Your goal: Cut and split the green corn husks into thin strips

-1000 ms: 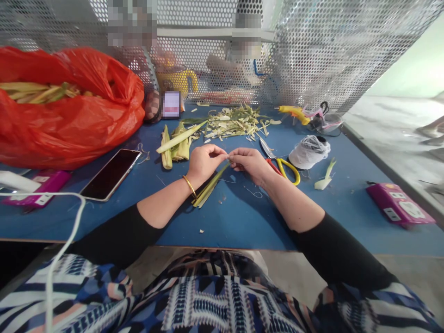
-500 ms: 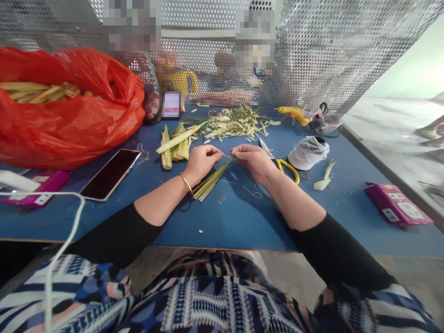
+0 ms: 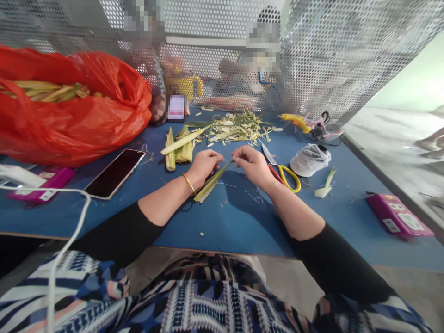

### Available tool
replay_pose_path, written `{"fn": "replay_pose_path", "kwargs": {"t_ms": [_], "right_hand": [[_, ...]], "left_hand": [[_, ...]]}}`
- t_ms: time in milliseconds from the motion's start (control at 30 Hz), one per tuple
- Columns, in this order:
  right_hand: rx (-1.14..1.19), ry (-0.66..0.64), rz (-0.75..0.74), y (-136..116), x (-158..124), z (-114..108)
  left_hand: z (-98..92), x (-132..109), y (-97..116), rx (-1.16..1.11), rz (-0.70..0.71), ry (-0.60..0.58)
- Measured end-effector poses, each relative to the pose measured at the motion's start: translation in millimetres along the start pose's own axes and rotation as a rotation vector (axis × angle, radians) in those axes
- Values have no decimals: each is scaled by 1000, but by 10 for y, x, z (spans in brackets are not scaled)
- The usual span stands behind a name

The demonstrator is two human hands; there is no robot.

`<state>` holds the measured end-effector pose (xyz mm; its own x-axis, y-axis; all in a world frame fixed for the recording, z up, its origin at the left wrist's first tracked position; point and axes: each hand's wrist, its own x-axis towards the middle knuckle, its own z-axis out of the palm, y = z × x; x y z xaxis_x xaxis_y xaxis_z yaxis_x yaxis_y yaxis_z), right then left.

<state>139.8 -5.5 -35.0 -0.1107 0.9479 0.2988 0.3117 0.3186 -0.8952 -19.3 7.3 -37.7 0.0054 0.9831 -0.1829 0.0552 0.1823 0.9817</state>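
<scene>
My left hand, with a gold bangle at the wrist, is closed in a pinch; a thin white thread runs from its fingertips toward the other hand. My right hand pinches the upper tip of a bundle of green leaf strips. The strips slant down to the left, their loose ends fanned on the table near the bangle. Beside my right wrist lie scissors with red and yellow handles. A white thread spool rests on its side to their right. Thick pale-green stalk pieces lie beyond my left hand.
Leaf scraps are heaped at the back of the blue table. A red plastic bag of leaves and a phone are at left. Purple power strips sit at both sides. A yellow glue gun lies back right, before a perforated metal screen.
The camera view has shifted slightly, so the table items appear a little to the right. Both hands keep their pinch, and more of the scissors' red handle shows.
</scene>
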Motion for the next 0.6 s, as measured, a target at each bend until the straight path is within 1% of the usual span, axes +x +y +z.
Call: {"fn": "replay_pose_path", "kwargs": {"t_ms": [100,167,233,400,533,600], "right_hand": [[60,-37,172,14,19,-1],[148,-59,273,7,25,-4],[246,-73,338,-12,17,-8],[503,-73,465,-77,-27,-19],[693,-53,638,-113,-30,-18],[761,-48,691,-130,-26,-7]], "left_hand": [[-6,-24,67,-361,-104,-82],[-9,-30,85,-479,-141,-127],[-3,-34,81,-484,-138,-138],[35,-48,46,-393,-92,-128],[45,-60,39,-342,-58,-121],[47,-63,37,-319,-37,-119]]}}
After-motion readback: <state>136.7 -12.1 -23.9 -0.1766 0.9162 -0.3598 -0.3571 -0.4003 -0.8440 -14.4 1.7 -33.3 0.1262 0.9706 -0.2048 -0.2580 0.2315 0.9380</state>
